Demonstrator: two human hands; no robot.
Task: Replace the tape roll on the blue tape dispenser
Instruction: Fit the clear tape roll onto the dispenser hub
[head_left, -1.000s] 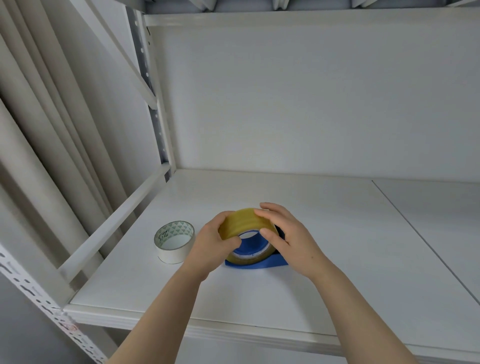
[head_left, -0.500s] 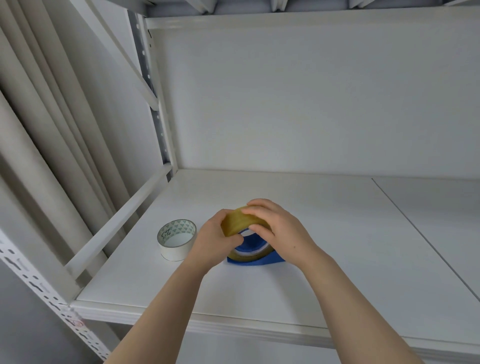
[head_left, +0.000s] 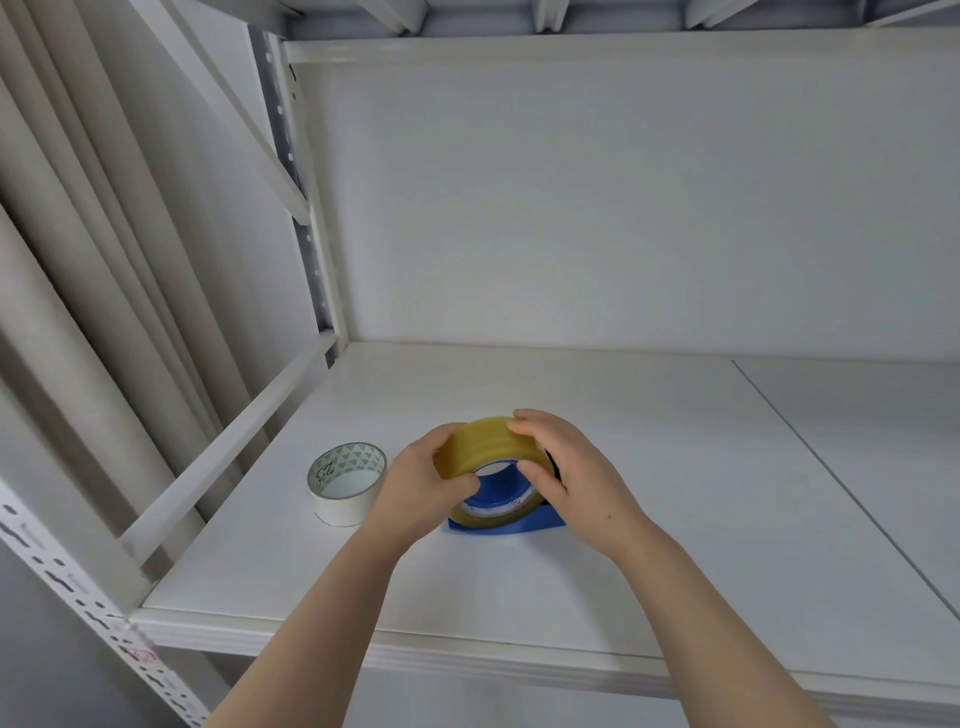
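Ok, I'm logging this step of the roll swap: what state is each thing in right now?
yellow tape roll: upright on the dispenser, gripped by both hands
blue tape dispenser: resting on the shelf
white tape roll: lying flat, untouched
left hand: gripping
right hand: gripping

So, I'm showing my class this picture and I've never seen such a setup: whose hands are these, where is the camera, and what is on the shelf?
There is no machine here: a person works with two bare hands, and the camera sits on their head, looking forward and down. The left hand and right hand both grip a yellowish tape roll standing on edge on a blue tape dispenser, whose blue hub shows through the roll's hole. Whether the roll is going on or coming off cannot be told from this picture. To its left a smaller white tape roll lies flat. Everything rests on a white shelf in a metal rack, with curtains at the far left.
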